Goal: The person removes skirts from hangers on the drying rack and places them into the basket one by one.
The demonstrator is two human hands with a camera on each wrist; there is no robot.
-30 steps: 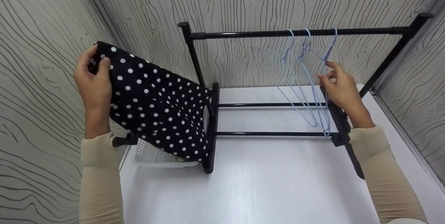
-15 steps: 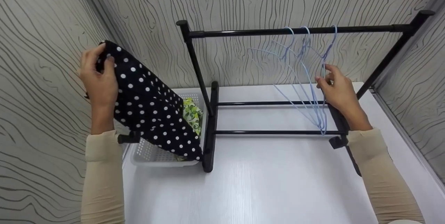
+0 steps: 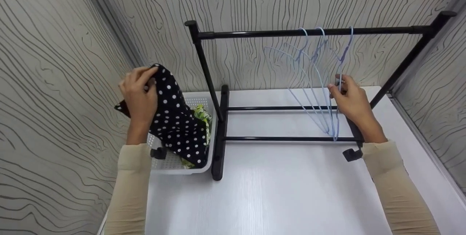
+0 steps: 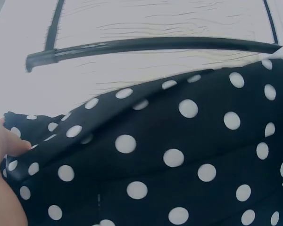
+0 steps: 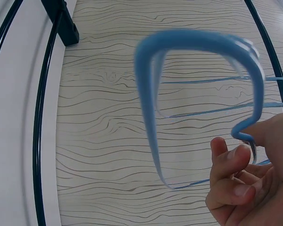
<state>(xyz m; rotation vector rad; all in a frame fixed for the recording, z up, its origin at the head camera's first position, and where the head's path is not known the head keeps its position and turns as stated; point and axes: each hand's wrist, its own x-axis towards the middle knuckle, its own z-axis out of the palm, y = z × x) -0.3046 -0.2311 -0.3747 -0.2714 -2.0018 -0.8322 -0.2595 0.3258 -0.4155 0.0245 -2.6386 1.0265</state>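
My left hand (image 3: pixel 138 93) pinches a black cloth with white polka dots (image 3: pixel 178 129) by its upper edge. The cloth's lower part sags into the white basket (image 3: pixel 182 171). Up close in the left wrist view, the dotted cloth (image 4: pixel 160 174) fills the lower part, with thumb and fingertips at its left edge. My right hand (image 3: pixel 353 104) holds the side of the rightmost blue wire hanger (image 3: pixel 342 57), whose hook stays over the rack's top bar. In the right wrist view the blue hanger (image 5: pixel 144 94) looms large, and the fingers curl around its wire.
Two more blue hangers (image 3: pixel 298 59) hang just left of the held one. A black clothes rack (image 3: pixel 247 34) stands on the white table (image 3: pixel 276 191), its left foot beside the basket. Green-and-yellow patterned fabric (image 3: pixel 201 114) lies in the basket. Patterned walls enclose the back and sides.
The left hand has moved right and down with the dotted cloth, which now hangs bunched over the basket, uncovering the green fabric. The right hand has slipped slightly lower along the hanger.
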